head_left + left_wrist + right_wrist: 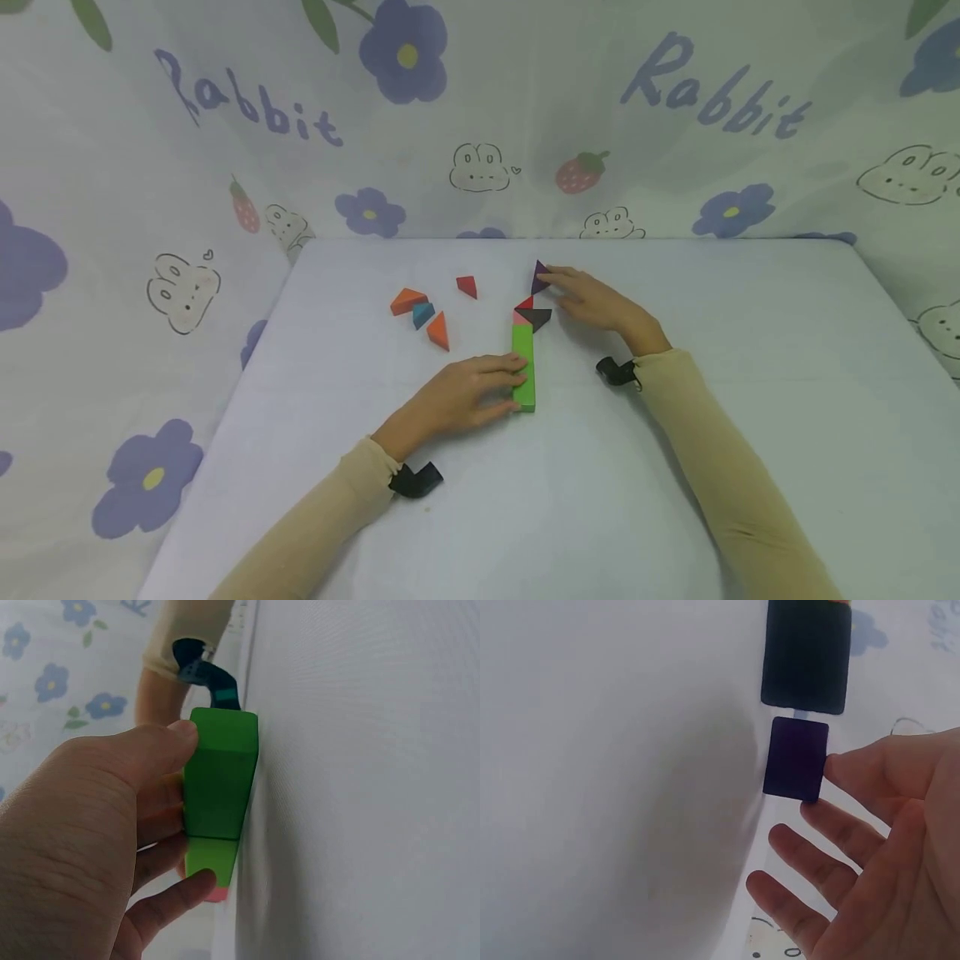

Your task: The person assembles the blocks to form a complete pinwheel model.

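Two green blocks (522, 342), seen as separate pieces in the left wrist view, lie end to end in a line. Fairly straight fingers of my left hand (471, 395) rest on them, with the thumb towards the near end. A pink piece (519, 317), a red triangular block (527, 303) and a black triangular block (535, 317) sit at the far end of the line. Beyond these is a purple triangular block (538, 279). My right hand (592, 302) pinches it between thumb and index finger; its other fingers extend freely in the right wrist view.
To the left on the white table (300, 442) lie two orange blocks (408, 300), a blue block (423, 314) and a loose red block (467, 286). A patterned cloth (525, 108) hangs behind the table. Each wrist carries a small black camera mount (617, 371).
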Demonstrator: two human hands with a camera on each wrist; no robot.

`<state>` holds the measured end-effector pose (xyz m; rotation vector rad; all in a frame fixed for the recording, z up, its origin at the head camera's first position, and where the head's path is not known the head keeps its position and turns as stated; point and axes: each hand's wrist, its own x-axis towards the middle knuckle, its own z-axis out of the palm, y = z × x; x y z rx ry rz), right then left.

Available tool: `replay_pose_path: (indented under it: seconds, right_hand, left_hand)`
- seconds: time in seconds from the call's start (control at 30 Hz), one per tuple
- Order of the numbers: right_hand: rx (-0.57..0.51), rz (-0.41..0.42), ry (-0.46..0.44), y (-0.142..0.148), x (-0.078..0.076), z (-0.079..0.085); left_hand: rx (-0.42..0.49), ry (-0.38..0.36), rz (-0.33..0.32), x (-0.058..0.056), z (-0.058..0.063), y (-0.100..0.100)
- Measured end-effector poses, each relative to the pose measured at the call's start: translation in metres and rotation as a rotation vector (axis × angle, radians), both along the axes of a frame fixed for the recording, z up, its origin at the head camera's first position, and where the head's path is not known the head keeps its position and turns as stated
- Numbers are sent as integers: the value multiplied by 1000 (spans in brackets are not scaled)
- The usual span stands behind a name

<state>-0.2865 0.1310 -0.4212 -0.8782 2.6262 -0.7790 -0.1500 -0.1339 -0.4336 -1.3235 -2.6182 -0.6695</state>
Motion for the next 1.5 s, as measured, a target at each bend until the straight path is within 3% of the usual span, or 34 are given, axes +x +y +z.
replay_pose_path:
  seconds: [0.27,0.53,1.5]
  right_hand:
    - [21,-8,-11,-15,8,4]
    - [50,35,-16,-18,15,11]
    - [77,71,-1,-25,27,19]
  left_hand:
    - [3,0,0,0,0,-1]
    - [18,7,-8,-1,1,-2]
    - [19,10,-6,-1,-1,-1]
